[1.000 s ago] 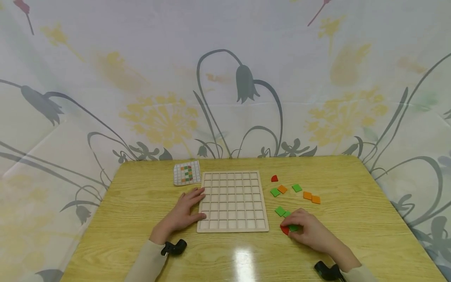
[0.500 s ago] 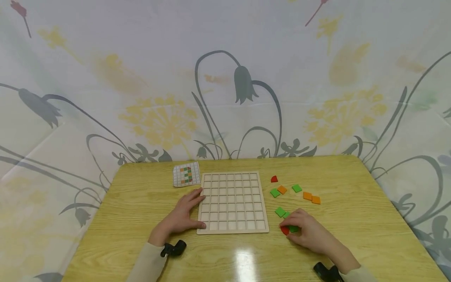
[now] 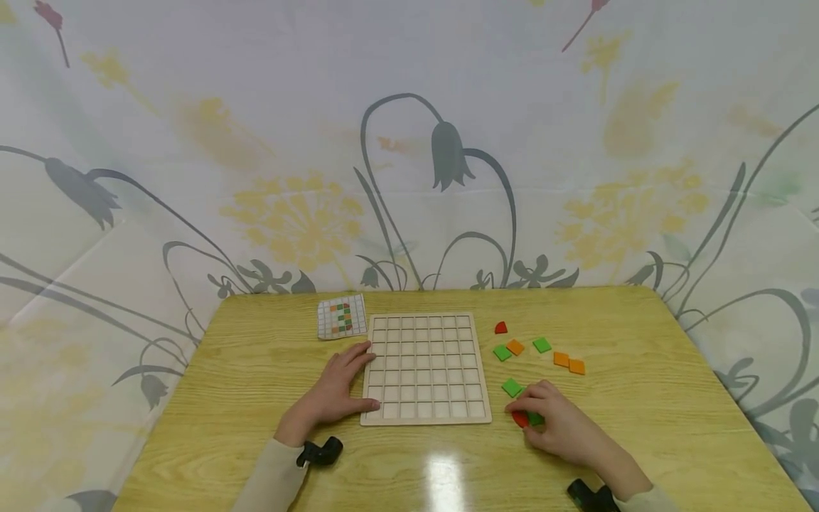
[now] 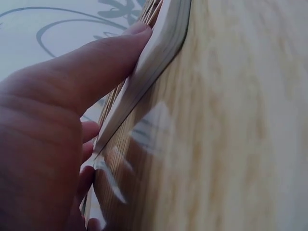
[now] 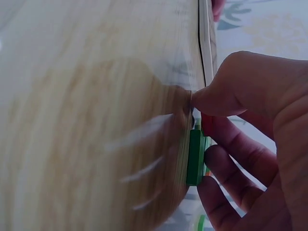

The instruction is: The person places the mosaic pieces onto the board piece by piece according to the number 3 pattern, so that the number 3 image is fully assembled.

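Observation:
In the head view my left hand (image 3: 335,387) rests on the left edge of a pale wooden grid board (image 3: 425,370), its fingers spread and the thumb near the front corner. The left wrist view shows the thumb lying over the board's rim (image 4: 144,72). To the board's right, my right hand (image 3: 559,423) pinches a red quarter-circle tile (image 3: 520,419) between thumb and index finger. Beside it a green square tile (image 5: 195,156) shows under the other fingers in the right wrist view. Another green square tile (image 3: 512,387) lies just beyond the fingertips.
A paper pattern card (image 3: 342,317) with a coloured grid lies behind the board's left corner. Right of the board are a second red quarter-circle (image 3: 501,328), orange squares (image 3: 561,359) and more green squares (image 3: 542,345). A patterned cloth (image 3: 409,178) hangs behind the table.
The left thumb has slid slightly along the board's edge toward its front corner. The right hand stays at the red tile with only slight finger movement. The head view has shifted a little.

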`<state>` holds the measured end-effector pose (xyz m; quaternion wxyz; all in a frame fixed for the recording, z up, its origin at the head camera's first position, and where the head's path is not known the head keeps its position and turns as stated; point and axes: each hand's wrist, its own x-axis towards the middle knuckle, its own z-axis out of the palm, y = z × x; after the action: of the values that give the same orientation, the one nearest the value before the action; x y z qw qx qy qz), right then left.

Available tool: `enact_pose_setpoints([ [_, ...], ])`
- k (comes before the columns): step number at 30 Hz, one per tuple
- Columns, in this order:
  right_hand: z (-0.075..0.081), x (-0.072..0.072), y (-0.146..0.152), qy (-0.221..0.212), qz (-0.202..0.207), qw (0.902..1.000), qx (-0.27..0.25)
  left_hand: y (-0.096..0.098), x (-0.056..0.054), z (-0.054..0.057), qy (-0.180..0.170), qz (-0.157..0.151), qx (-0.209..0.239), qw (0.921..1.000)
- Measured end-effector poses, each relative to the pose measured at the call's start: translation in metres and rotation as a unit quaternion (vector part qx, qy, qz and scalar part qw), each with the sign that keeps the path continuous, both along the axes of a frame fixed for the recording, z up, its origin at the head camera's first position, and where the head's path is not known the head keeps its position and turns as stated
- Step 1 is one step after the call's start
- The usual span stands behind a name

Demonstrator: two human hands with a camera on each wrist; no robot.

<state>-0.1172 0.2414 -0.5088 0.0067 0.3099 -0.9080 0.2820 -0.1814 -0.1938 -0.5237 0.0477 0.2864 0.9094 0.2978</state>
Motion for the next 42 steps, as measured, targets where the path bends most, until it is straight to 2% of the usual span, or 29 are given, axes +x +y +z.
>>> enact_pose_setpoints([
  [7,-0.002,-0.002,0.000,0.006,-0.009,0.9997,-0.020,0.001,0.002,-0.002,0.011,0.008,-0.010,0.9999],
  [14,-0.001,-0.009,-0.004,0.011,-0.004,0.9984,-0.055,0.002,0.001,-0.002,0.011,0.007,-0.021,0.9997],
  [19,0.001,-0.015,-0.009,0.034,-0.003,0.9967,-0.074,0.003,0.001,0.002,0.007,0.006,-0.022,0.9997],
  [25,0.002,-0.023,-0.016,0.040,-0.030,0.9947,-0.090,0.005,0.001,0.008,-0.007,0.015,-0.045,0.9989],
  [29,0.001,-0.030,-0.024,0.043,-0.053,0.9944,-0.080,0.004,0.001,0.009,-0.010,0.027,-0.068,0.9973],
  [34,0.000,-0.040,-0.034,0.043,-0.064,0.9940,-0.077,0.002,0.001,0.006,-0.018,0.024,-0.060,0.9977],
  [38,0.001,-0.052,-0.044,0.037,-0.057,0.9921,-0.106,0.001,0.001,0.003,-0.011,0.022,-0.051,0.9984],
  [42,0.002,-0.064,-0.054,0.010,-0.065,0.9883,-0.137,0.000,0.001,0.001,0.000,0.019,-0.048,0.9987],
])
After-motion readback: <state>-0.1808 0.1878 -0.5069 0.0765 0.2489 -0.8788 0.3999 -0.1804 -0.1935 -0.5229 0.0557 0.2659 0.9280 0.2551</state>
